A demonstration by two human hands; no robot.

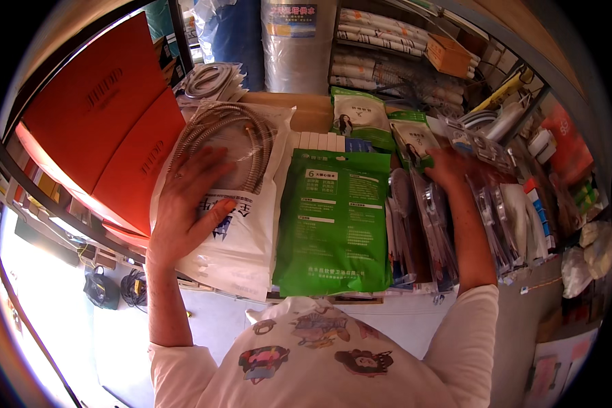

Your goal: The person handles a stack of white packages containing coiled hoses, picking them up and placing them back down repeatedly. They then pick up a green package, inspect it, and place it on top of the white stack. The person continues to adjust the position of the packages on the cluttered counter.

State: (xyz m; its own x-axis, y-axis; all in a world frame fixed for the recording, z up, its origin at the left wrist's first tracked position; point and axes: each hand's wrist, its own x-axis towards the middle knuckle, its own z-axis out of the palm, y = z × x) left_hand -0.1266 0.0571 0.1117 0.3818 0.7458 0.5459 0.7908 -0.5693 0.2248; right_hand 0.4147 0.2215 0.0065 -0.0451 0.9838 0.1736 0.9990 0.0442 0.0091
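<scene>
My left hand (194, 199) lies spread, palm down, on a clear-and-white plastic bag (224, 239) with a coiled metal shower hose (260, 153) inside. Beside that bag, to its right, a green printed bag (336, 224) lies flat near the shelf's front edge. My right hand (446, 166) reaches in at the right, at the edge of a smaller green and white packet (413, 135); its fingertips are partly hidden, so whether it grips the packet is unclear. Another green and white packet (359, 115) stands behind. Below my right hand, clear blister packs (433, 219) stand in a row.
Large red boxes (107, 117) stand on the left. Bagged grey hoses (209, 81) are at the back left, white small boxes (319, 141) behind the green bag. Wrapped rolls (380, 30) fill a rack behind. A metal shelf post (178, 38) rises at the back; more packs hang or stand at right.
</scene>
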